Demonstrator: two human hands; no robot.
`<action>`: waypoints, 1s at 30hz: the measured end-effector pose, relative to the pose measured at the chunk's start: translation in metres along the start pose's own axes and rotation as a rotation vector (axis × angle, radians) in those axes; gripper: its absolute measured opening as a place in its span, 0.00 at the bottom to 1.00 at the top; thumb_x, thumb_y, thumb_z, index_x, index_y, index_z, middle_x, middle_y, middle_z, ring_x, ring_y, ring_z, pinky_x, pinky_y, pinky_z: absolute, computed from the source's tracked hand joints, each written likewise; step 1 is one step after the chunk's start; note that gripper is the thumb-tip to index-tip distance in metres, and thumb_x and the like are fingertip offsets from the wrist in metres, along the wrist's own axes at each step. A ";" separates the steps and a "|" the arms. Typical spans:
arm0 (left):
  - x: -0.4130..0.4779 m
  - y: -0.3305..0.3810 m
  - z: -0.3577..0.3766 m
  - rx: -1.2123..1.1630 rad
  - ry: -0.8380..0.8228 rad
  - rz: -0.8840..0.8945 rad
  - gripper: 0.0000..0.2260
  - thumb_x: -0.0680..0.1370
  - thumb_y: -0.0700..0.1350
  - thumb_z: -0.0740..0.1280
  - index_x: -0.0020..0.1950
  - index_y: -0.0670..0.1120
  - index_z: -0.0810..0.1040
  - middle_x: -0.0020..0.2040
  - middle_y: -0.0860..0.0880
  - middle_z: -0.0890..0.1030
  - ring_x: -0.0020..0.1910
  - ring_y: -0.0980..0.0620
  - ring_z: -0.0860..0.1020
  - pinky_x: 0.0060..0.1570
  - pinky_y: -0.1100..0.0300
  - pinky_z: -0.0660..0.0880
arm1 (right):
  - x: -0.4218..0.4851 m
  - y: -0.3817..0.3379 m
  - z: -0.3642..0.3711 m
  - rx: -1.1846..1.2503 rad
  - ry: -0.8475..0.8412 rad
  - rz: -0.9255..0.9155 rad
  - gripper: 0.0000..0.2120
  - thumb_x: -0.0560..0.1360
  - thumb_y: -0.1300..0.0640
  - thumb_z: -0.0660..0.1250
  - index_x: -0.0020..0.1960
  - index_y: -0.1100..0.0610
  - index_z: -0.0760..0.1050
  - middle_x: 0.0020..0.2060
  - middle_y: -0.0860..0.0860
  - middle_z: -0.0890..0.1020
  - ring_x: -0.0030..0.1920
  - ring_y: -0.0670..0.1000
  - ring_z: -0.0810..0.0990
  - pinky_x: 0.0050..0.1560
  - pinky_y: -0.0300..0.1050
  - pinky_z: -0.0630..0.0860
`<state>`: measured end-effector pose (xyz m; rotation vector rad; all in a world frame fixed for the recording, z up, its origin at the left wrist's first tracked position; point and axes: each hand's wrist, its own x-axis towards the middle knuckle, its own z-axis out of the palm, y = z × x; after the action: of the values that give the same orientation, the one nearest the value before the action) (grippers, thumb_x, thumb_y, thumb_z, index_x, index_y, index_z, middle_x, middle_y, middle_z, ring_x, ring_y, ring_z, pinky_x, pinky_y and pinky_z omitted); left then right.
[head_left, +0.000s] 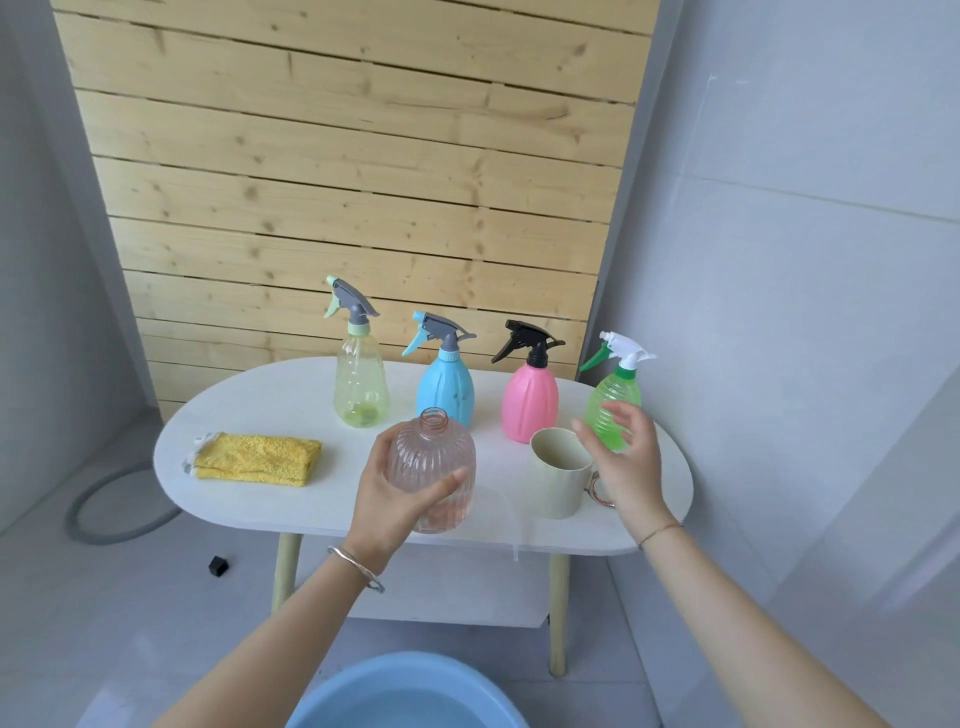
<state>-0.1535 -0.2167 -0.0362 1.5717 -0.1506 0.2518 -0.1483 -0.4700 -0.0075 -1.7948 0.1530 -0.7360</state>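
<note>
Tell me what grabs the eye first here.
Four colourful sprayers stand in a row along the back of the white table: yellow sprayer, blue sprayer, pink sprayer, green sprayer. In front, the left hand grips a capless clear ribbed bottle, and the open right hand hovers by a cream mug. A yellow cloth lies at the table's left.

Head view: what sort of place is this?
Probably a home bathroom or wash corner: pale tiled walls, a grey hose looped on the floor, and a blue plastic basin in front of the white oval table, where the left hand grips a clear pink ribbed bottle.
</note>
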 end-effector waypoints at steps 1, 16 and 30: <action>0.001 0.000 -0.005 0.002 0.005 0.003 0.36 0.54 0.59 0.79 0.60 0.56 0.73 0.59 0.56 0.78 0.60 0.61 0.75 0.60 0.65 0.70 | -0.002 -0.012 0.011 -0.006 -0.064 -0.049 0.16 0.69 0.56 0.75 0.54 0.54 0.75 0.53 0.47 0.77 0.55 0.43 0.75 0.57 0.32 0.68; 0.027 -0.027 -0.089 0.093 0.091 0.015 0.39 0.54 0.61 0.78 0.61 0.48 0.73 0.57 0.54 0.78 0.57 0.66 0.74 0.55 0.74 0.68 | -0.033 0.009 0.153 -0.506 -0.750 0.042 0.14 0.68 0.48 0.74 0.49 0.55 0.83 0.47 0.48 0.83 0.43 0.46 0.76 0.49 0.43 0.73; 0.036 -0.041 -0.069 0.077 0.018 -0.040 0.40 0.52 0.60 0.78 0.59 0.47 0.73 0.55 0.55 0.78 0.52 0.70 0.74 0.51 0.77 0.67 | 0.014 -0.094 0.118 0.409 -0.417 0.121 0.13 0.75 0.55 0.69 0.59 0.57 0.79 0.45 0.39 0.83 0.44 0.40 0.77 0.48 0.35 0.70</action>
<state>-0.1129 -0.1449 -0.0663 1.6471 -0.0961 0.2433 -0.0959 -0.3464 0.0625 -1.4913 -0.1564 -0.2690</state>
